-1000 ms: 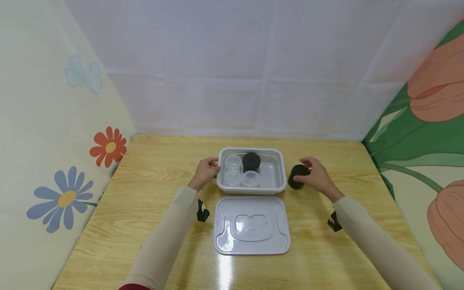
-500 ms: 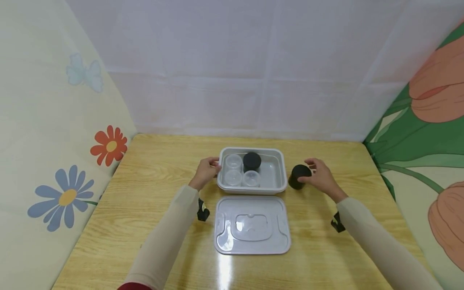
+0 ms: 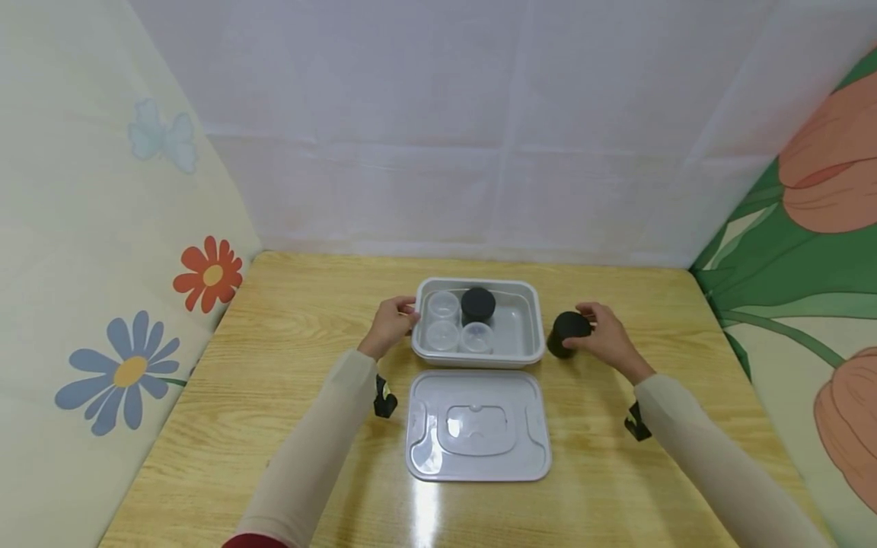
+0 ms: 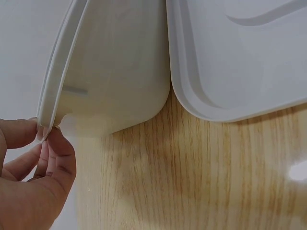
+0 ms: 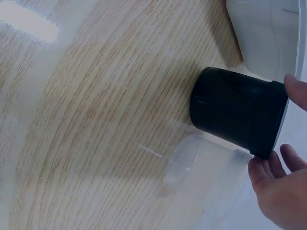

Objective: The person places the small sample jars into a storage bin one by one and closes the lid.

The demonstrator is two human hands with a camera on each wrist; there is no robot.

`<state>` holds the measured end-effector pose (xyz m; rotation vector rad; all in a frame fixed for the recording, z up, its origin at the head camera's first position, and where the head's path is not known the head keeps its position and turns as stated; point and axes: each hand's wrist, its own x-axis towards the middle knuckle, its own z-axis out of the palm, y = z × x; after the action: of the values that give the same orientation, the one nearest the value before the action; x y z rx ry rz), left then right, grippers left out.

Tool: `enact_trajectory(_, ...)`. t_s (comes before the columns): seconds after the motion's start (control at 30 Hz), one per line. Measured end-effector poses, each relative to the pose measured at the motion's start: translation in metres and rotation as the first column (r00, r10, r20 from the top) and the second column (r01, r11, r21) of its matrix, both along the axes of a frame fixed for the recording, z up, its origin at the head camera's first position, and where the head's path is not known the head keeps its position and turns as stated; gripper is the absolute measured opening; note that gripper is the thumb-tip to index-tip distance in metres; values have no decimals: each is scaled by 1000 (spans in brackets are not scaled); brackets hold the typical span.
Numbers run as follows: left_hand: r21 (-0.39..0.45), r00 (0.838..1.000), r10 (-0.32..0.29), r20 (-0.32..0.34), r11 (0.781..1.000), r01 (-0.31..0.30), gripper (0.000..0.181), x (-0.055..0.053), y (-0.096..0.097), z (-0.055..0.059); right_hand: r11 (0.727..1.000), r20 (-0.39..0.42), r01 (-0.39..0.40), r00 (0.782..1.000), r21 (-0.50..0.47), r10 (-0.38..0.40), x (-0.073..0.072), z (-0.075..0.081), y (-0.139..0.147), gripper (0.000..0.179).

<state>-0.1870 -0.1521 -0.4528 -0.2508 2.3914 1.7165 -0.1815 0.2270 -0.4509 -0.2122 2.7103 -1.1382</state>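
My left hand [image 3: 392,326] pinches the rim at the left end of a pale grey rectangular plastic container [image 3: 517,354], thumb on one side and fingers on the other. Inside it stand several clear lidded jars [image 3: 441,335] and one black-lidded jar [image 3: 478,304]. Just right of the container is a black jar [image 3: 565,331], upright on the table. My right hand [image 3: 606,339] holds this jar by its lid, between thumb and fingertips. A translucent jar [image 5: 206,163] shows beside the black one in the right wrist view; my right hand hides it in the head view.
A grey lid [image 3: 477,426] lies flat on the wooden table [image 3: 308,304], directly in front of the container. Pale cloth [image 3: 438,152] hangs behind the table. Flower-printed cloths hang at the left [image 3: 130,373] and right.
The right hand and the black jar have shifted slightly to the right. The left hand stays at the container's rim, and the lid lies where it was.
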Motion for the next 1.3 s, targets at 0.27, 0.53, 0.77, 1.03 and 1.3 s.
enact_trajectory(0.27,-3,1000,1,-3,1000,-1,41,-1,0,-1,1000,1,-18,1000,11,18,-1,-1,-2,76)
enact_trajectory(0.53,-15,1000,1,-4,1000,-1,40,-2,0,-2,999,12,-34,999,11,34,-1,0,-7,77)
enact_trajectory(0.77,-15,1000,0,-4,1000,0,40,-1,0,-3,999,10,-40,999,2,40,-1,-3,-11,77)
enact_trajectory(1.03,-12,1000,5,-5,1000,-5,40,-2,0,-5,999,15,-33,999,-16,34,0,-12,-14,80)
enact_trajectory(1.3,-23,1000,3,-2,1000,-3,41,-3,0,-4,1000,0,-24,1000,-20,24,2,-15,-16,79)
